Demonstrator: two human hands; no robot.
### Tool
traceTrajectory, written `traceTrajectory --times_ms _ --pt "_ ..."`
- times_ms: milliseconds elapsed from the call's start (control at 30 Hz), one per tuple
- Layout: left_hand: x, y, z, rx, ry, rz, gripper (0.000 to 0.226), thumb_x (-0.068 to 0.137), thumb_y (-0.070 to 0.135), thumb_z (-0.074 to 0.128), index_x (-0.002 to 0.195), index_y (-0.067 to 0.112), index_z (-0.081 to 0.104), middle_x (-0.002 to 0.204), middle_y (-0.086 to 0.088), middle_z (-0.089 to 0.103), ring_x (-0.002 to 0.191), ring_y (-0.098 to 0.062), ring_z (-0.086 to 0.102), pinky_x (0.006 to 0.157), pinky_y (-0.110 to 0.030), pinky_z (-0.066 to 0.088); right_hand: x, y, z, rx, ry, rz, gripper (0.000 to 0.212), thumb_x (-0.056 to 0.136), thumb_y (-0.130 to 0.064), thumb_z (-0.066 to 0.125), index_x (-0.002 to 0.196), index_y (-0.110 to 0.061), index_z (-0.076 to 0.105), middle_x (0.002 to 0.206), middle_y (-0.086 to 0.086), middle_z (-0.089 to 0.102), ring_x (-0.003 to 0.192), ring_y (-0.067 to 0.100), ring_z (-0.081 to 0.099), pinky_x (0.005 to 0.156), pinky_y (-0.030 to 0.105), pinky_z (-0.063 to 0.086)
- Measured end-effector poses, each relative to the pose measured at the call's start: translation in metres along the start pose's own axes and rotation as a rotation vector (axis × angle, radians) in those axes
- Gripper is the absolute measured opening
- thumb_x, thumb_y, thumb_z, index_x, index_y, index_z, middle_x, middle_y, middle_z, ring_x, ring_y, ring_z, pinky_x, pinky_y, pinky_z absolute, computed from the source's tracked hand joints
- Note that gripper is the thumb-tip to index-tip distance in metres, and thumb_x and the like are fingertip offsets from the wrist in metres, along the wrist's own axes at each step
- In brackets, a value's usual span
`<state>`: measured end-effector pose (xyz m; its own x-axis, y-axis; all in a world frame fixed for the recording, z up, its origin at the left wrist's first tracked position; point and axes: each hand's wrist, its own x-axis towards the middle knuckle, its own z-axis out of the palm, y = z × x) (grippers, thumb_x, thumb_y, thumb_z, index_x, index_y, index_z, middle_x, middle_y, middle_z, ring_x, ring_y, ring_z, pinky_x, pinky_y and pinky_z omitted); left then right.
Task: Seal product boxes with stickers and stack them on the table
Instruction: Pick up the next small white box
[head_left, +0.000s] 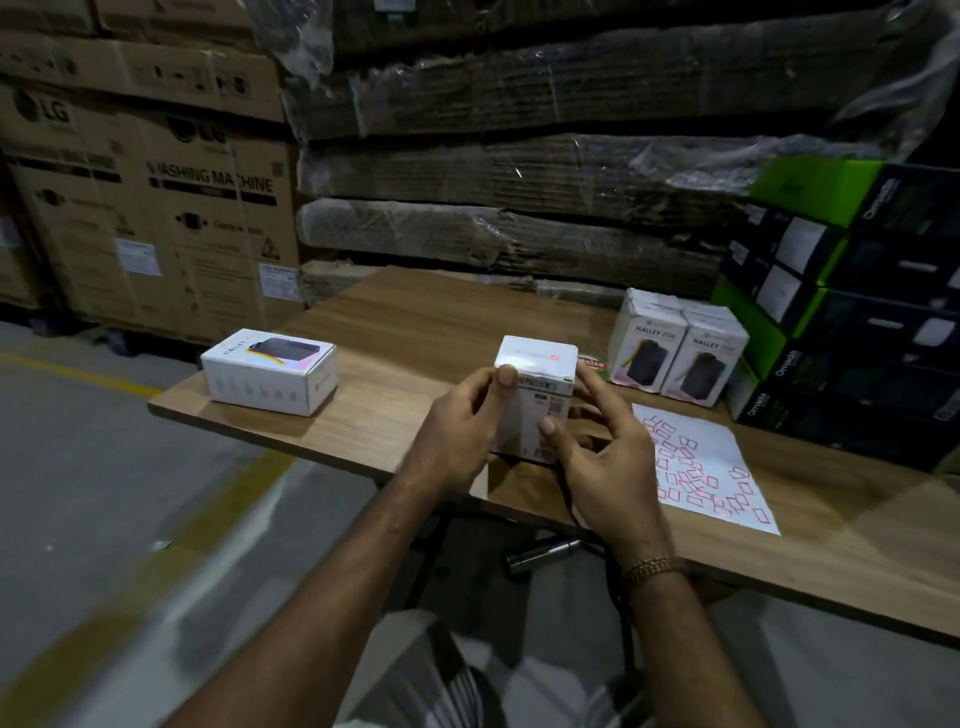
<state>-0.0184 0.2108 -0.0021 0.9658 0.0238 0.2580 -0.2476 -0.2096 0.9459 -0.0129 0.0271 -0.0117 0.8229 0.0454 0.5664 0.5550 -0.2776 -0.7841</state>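
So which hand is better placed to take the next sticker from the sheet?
The right hand. The sticker sheet lies on the table just to its right, and its fingers only touch the white box loosely. The left hand grips that box and steadies it.

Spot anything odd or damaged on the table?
The two upright Halley boxes at the far right have crumpled, dented tops. The sticker sheet lies askew, its near corner past the table edge. Nothing spilled.
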Motion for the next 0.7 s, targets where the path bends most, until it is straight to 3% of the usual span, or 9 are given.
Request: traceTrajectory --times_ms 133,233,300,400,567,700 --pt "0.001 -0.005 -0.001 0.052 0.057 0.021 0.078 0.083 0.097 0.043 0.13 0.039 0.067 0.119 0.01 0.076 0.11 -0.012 0.073 0.085 -0.043 0.067 -0.001 0.002 0.001 -0.017 -0.036 0.012 0.072 0.093 -0.025 0.081 0.157 -0.031 0.05 0.133 -0.038 0.058 0.124 -0.005 0.06 0.089 0.041 0.065" --pt "0.0 -0.005 0.001 0.054 0.05 0.022 0.072 0.084 0.091 0.055 0.127 0.036 0.068 0.115 0.009 0.078 0.104 -0.01 0.077 0.084 -0.043 0.067 -0.003 0.004 0.0 0.019 -0.057 0.053 0.071 0.094 -0.023 0.081 0.157 -0.03 0.049 0.129 -0.024 0.066 0.12 -0.003 0.064 0.083 0.037 0.066" --pt "-0.002 -0.005 0.002 0.103 0.047 0.044 0.065 0.086 0.08 0.065 0.131 0.033 0.066 0.117 0.012 0.077 0.105 -0.004 0.075 0.086 -0.039 0.067 -0.003 0.004 -0.001 0.009 -0.068 0.067 0.074 0.093 -0.018 0.081 0.158 -0.027 0.048 0.132 -0.013 0.067 0.116 -0.007 0.064 0.083 0.03 0.065" --pt "-0.002 -0.009 0.0 0.132 0.023 0.064 0.066 0.085 0.072 0.075 0.136 0.031 0.065 0.12 0.013 0.076 0.11 -0.004 0.073 0.091 -0.04 0.065 -0.003 0.004 -0.002 -0.038 -0.071 0.069 0.076 0.092 -0.016 0.081 0.159 -0.024 0.047 0.133 -0.012 0.066 0.114 -0.016 0.059 0.082 0.013 0.057" --pt "0.0 -0.012 -0.007 0.073 -0.069 0.046 0.08 0.079 0.054 0.091 0.147 0.027 0.058 0.128 0.01 0.075 0.119 -0.005 0.071 0.1 -0.043 0.062 -0.004 0.007 -0.004 -0.045 -0.062 0.076 0.075 0.091 -0.024 0.083 0.157 -0.029 0.048 0.13 -0.019 0.064 0.12 -0.011 0.058 0.086 0.023 0.062" --pt "0.003 -0.013 -0.01 -0.002 -0.081 0.046 0.09 0.077 0.045 0.094 0.153 0.028 0.05 0.133 0.006 0.073 0.12 -0.008 0.071 0.099 -0.042 0.062 -0.003 0.011 -0.003 -0.017 -0.042 0.094 0.071 0.09 -0.031 0.084 0.153 -0.03 0.051 0.134 -0.014 0.066 0.123 -0.002 0.062 0.087 0.034 0.065"
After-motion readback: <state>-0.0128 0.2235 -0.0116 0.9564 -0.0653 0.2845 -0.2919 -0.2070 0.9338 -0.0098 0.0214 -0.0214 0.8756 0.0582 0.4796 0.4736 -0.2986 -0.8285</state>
